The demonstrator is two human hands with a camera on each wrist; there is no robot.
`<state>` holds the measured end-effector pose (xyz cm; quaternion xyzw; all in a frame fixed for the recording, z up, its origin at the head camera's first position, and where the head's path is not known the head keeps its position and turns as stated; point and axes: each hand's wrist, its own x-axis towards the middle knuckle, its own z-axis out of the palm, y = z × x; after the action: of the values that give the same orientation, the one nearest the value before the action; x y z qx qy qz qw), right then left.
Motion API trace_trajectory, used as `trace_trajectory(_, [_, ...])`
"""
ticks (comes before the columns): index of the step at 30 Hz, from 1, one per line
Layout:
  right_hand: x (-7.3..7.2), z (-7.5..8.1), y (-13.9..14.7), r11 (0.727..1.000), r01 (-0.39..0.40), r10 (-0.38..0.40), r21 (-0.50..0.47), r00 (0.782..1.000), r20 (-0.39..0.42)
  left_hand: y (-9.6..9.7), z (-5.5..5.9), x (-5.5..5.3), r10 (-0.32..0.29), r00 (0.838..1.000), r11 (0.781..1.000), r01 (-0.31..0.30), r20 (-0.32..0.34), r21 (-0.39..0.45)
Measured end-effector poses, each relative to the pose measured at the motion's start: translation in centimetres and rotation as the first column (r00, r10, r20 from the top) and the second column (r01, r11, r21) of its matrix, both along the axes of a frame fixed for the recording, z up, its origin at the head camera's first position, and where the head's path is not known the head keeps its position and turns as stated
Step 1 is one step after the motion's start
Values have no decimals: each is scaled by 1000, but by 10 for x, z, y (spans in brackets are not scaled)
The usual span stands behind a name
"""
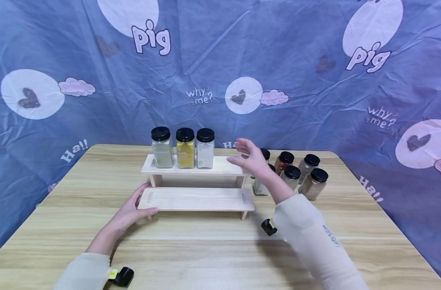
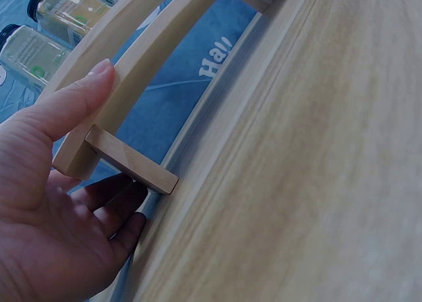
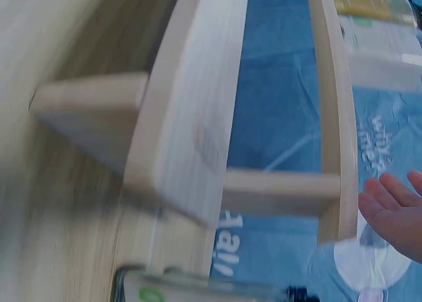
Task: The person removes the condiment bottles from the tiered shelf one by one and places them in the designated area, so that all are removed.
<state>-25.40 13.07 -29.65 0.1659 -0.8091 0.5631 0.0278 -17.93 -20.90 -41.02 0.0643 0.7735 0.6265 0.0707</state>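
A two-tier wooden spice rack [image 1: 196, 199] stands on the table. My left hand [image 1: 130, 210] grips the left end of its lower board; in the left wrist view the thumb lies along the board's edge and the fingers are by the short leg [image 2: 135, 162]. Three black-capped spice jars stand on the upper board [image 1: 223, 166]: one pale green [image 1: 163, 153], one yellow [image 1: 186, 154], one white [image 1: 205, 154]. Over the upper board's right end is my right hand [image 1: 252, 159], fingers apart and holding nothing. In the right wrist view its fingers [image 3: 389, 203] are beside the upper board's end.
Several more black-capped jars stand right of the rack, among them a red one [image 1: 284, 160] and a brownish one [image 1: 313, 184]; my right forearm partly hides some. Behind the wooden table [image 1: 206, 257] hangs a blue printed cloth [image 1: 213, 52].
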Motion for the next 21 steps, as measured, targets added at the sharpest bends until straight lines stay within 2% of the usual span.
trace_trajectory(9, [0, -9, -32, 998, -34, 33, -50, 999, -3, -1, 0, 0, 1, 1000, 1000, -1, 1, 6])
trace_trajectory(15, [-1, -15, -50, 996, -2, -2, -88, 999, -43, -1, -1, 0, -1, 1000, 1000, 1, -4, -1])
trace_trajectory(21, [0, -16, -65, 994, 46, -51, -104, 998, -47, -1, 0, 0, -1, 1000, 1000, 1, -3, -3])
